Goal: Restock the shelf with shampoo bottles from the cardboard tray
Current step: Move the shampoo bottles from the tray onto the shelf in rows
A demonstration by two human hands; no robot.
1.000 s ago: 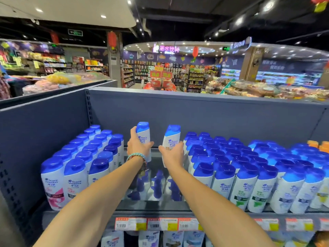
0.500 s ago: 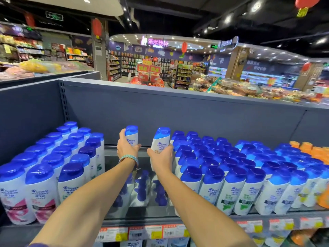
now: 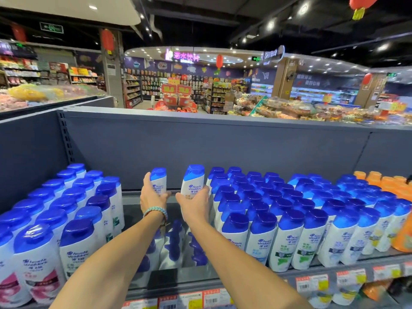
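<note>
My left hand (image 3: 152,198), with a braided band at the wrist, grips a white shampoo bottle with a blue cap (image 3: 158,180), upright at the back of the shelf gap. Close beside it my right hand (image 3: 196,206) grips a second white and blue bottle (image 3: 193,181), tilted slightly right. Both bottles are near the grey back panel, in the open lane of the glossy shelf (image 3: 133,208) between two blocks of stocked bottles. No cardboard tray is in view.
Rows of blue-capped bottles (image 3: 66,204) fill the shelf's left side and more rows (image 3: 289,208) fill the right. Orange bottles (image 3: 383,184) stand at far right. Price tags (image 3: 312,284) line the shelf edge. Store aisles lie beyond the back panel (image 3: 200,141).
Both hands and their bottles have sunk a little lower in the gap between the stocked rows. The view has shifted slightly.
</note>
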